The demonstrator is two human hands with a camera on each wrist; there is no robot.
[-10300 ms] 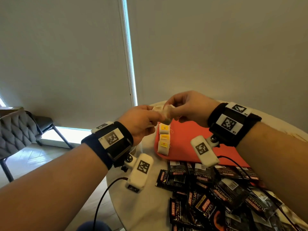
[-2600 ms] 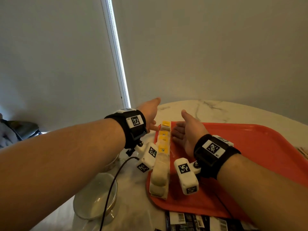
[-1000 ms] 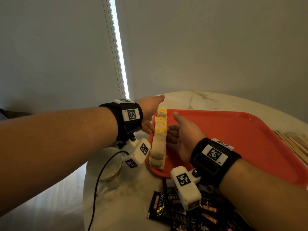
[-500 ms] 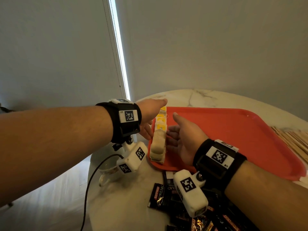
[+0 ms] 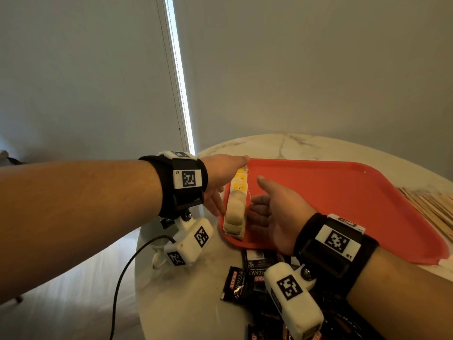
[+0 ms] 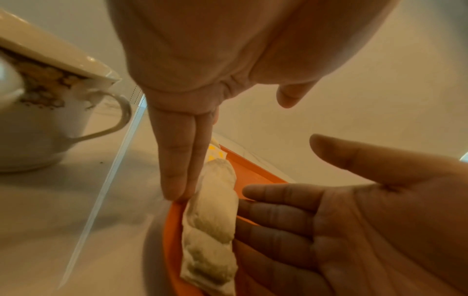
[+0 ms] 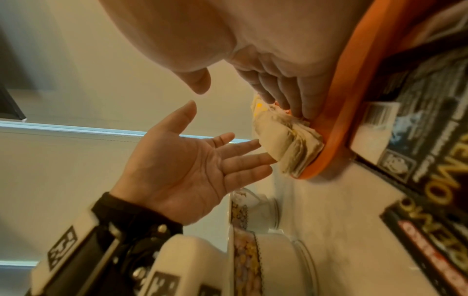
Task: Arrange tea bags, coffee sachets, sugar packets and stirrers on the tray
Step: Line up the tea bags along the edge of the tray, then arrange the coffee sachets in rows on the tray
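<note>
A row of tea bags [image 5: 234, 212] stands on edge along the left rim of the red tray [image 5: 343, 204], their yellow tags at the far end, and both of the person's hands flank it flat-palmed. The left hand [image 5: 221, 177] has its fingers [image 6: 177, 160] straight and pressed together, tips down at the tray's left edge against the outer side of the row; the right hand [image 5: 274, 214] lies inside the tray with fingers [image 6: 273, 216] extended and relaxed, touching the row's inner side, thumb raised. Neither hand grasps anything. The tray sits on a round marble tabletop [image 5: 186, 310] and most of its red surface to the right is bare. Just left of the tray, partly hidden under the left wrist and its camera, stands a white cup [image 6: 50, 124] with a gold-patterned band and a handle, close to the left fingers. At the near edge of the tray a heap of black coffee sachets [image 5: 247, 278] spreads over the tabletop, one tucked slightly under the tray's rim and several covered by the right wrist camera. Off the tray's right side lies a bundle of wooden stirrers [image 5: 431, 209]. A black cable [image 5: 122, 285] trails down from the left wrist over the tabletop's edge
</note>
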